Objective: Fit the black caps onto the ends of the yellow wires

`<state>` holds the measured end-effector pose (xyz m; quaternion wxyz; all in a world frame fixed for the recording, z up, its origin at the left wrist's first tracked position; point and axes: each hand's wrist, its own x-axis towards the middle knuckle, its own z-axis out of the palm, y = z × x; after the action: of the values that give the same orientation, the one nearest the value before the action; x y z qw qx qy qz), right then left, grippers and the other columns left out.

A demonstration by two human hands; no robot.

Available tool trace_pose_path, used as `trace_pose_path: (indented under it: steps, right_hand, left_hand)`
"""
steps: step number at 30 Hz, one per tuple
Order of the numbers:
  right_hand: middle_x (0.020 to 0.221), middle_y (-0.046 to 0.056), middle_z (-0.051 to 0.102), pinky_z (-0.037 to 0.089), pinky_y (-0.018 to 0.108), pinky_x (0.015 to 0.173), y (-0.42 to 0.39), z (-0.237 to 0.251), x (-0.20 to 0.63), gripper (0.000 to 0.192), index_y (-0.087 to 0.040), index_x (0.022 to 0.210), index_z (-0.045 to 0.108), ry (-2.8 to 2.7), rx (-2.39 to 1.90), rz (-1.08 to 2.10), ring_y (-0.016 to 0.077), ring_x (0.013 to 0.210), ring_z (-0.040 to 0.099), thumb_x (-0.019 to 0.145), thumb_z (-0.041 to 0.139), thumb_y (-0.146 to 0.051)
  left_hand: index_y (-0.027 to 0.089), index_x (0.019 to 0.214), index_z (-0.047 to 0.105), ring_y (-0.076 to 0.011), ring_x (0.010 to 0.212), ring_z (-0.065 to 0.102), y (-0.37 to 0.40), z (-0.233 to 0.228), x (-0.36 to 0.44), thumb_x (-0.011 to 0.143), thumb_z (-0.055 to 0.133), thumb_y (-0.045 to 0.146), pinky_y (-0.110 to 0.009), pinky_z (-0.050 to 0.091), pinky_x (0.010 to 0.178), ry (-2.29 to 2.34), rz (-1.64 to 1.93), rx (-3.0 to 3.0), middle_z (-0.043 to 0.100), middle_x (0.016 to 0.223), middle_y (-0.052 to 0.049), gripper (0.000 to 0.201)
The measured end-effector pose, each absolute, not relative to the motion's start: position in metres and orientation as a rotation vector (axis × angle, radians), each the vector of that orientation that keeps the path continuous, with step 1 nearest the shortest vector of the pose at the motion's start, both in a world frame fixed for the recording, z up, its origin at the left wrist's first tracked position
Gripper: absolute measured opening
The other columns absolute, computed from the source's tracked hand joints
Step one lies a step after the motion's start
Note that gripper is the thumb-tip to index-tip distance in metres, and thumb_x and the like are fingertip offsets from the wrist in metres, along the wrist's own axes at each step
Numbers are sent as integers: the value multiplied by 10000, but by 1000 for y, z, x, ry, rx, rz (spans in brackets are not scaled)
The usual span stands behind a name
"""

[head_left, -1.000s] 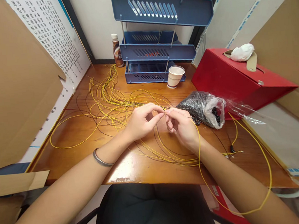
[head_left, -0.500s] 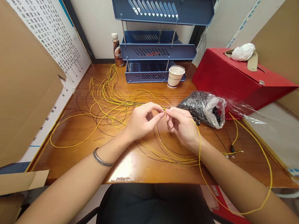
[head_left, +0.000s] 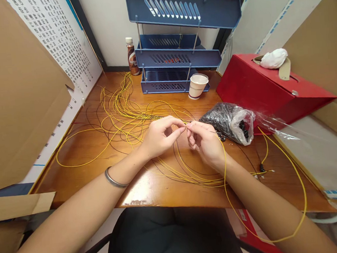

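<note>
Over the middle of the wooden desk (head_left: 81, 177), my left hand (head_left: 163, 134) and my right hand (head_left: 203, 139) meet fingertip to fingertip. Both are closed in a pinch on a thin yellow wire (head_left: 224, 153). From my right hand the wire drops past the wrist and loops below the forearm. The exact end between the fingertips is too small to make out. A tangle of yellow and dark wires (head_left: 122, 103) spreads behind and left of my hands, and more strands run beneath them. A small black connector (head_left: 262, 168) lies by my right forearm.
A clear plastic bag of black parts (head_left: 227, 119) sits just right of my hands. Farther back stand a paper cup (head_left: 198, 87), a blue tiered rack (head_left: 178, 58) and a brown bottle (head_left: 132, 58). A red box (head_left: 259, 87) is at the right, and cardboard (head_left: 15, 100) walls the left.
</note>
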<state>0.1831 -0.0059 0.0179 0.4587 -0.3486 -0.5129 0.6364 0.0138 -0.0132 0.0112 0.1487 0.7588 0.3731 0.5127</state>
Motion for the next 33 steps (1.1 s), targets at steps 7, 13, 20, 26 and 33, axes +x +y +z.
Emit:
trace_pose_path:
  steps: [7,13,20,26,33]
  right_hand:
    - [438,-49,490,285,219,413,-5,16,183,301,-189,593,597,-1279,-848,1558,74,382,393,865,632,-313]
    - [435,-50,490,281,216,409,-5,15,183,297,-189,595,598,-1278,-852,1557,73,378,389,860,632,-318]
    - [434,-46,485,282,214,410,-5,17,183,300,-188,592,597,-1284,-866,1553,75,384,385,855,637,-326]
    - [436,-46,483,281,216,410,-6,18,182,311,-190,588,589,-1290,-877,1546,75,385,381,859,638,-336]
    - [433,-46,485,288,220,415,-5,17,183,305,-191,592,592,-1292,-877,1546,78,385,387,856,636,-337]
  left_hand:
    - [142,906,723,-105,693,633,-14,12,14,919,662,200,-234,491,675,1069,1472,2185,746,828,-37,86]
    - [143,895,717,-110,690,633,-14,12,14,922,647,214,-237,488,659,1091,1463,2169,745,821,-41,104]
    - [145,887,703,-99,632,587,-14,12,14,913,651,230,-232,470,622,1114,1453,2154,716,774,-26,103]
    - [147,879,707,-95,621,574,-14,12,14,897,668,217,-228,463,610,1092,1454,2155,710,773,-24,82]
    - [146,886,718,-97,630,585,-14,11,14,906,667,216,-227,470,615,1076,1458,2162,718,776,-28,89]
